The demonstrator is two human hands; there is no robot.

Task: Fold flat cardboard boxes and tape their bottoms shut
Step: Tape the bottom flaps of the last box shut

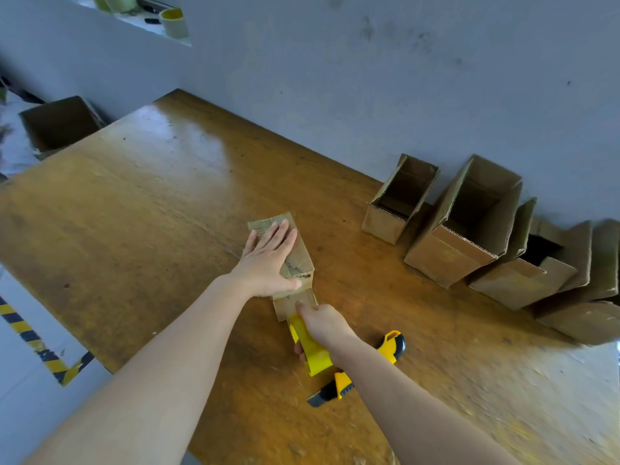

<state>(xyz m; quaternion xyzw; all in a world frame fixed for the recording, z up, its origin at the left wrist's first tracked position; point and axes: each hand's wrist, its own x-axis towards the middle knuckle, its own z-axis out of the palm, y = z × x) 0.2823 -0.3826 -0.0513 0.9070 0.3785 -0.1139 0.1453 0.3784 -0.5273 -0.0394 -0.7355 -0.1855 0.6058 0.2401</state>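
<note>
- The left hand [268, 260] lies flat, fingers straight and slightly spread, pressing down on top of the box [301, 253].
- The right hand [323, 325] is curled round the yellow dispenser [313, 352], gripping its handle. The dispenser's front end meets the near end of the box.
- The box is small and brown, and sits on its side near the middle of the worktop [151, 213]. Its top face is shiny and wrinkled, and a flap [288, 307] hangs at its near end, just ahead of the right hand's fingers.
- A yellow and black knife [340, 384] lies on the worktop under the right forearm, just beside the dispenser.
- To the right, a row of boxes [449, 256] stands along the wall [369, 78] with their open tops up. They lean one against the next and stand well apart from the hands.
- Beyond the worktop's far left corner stands another open carton [60, 124], lower than the worktop.
- At top left, a yellow-rimmed cup [174, 23] sits on a ledge in the wall.
- Yellow and black striped tape [23, 327] marks the floor at the left edge.
</note>
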